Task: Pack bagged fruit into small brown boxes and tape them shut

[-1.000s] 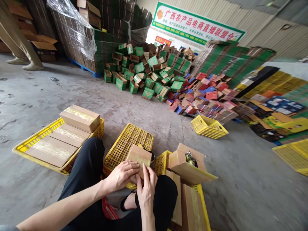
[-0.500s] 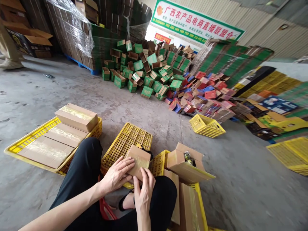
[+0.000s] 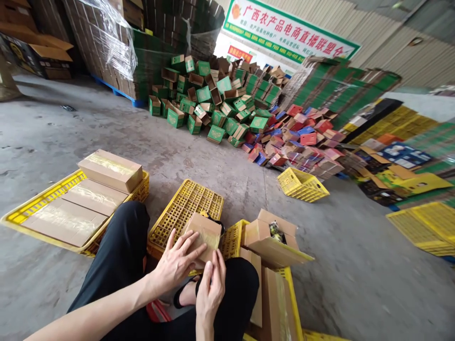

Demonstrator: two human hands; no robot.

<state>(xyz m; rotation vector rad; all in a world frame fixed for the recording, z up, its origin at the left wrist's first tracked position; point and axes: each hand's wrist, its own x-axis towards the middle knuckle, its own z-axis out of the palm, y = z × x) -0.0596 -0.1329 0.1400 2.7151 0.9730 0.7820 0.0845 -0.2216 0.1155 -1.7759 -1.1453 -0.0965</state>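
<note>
A small cardboard box (image 3: 203,227) with clear yellowish tape over its top sits in front of me on an upturned yellow crate (image 3: 194,194). My left hand (image 3: 179,258) lies spread on the box's top and left side, its fingers apart. At the near right edge, my right hand (image 3: 212,284) grips the box with bent fingers and thumb by the taped side. Just behind the box is a black and yellow object (image 3: 213,219), mostly hidden; its kind is unclear. To the right, an open cardboard box (image 3: 263,241) holds dark wrapped items (image 3: 276,232).
Taped boxes (image 3: 94,195) fill a yellow crate (image 3: 10,219) at left. More boxes (image 3: 279,303) stand in a crate by my right knee. Another yellow crate (image 3: 302,184) lies farther off. Green cartons (image 3: 215,134) and red cartons (image 3: 307,139) are heaped behind. A person's leg (image 3: 7,83) shows far left.
My left hand has spread its fingers and slid across the box top. My right hand has shifted slightly down, its thumb and fingers drawn closer. The view has shifted a little.
</note>
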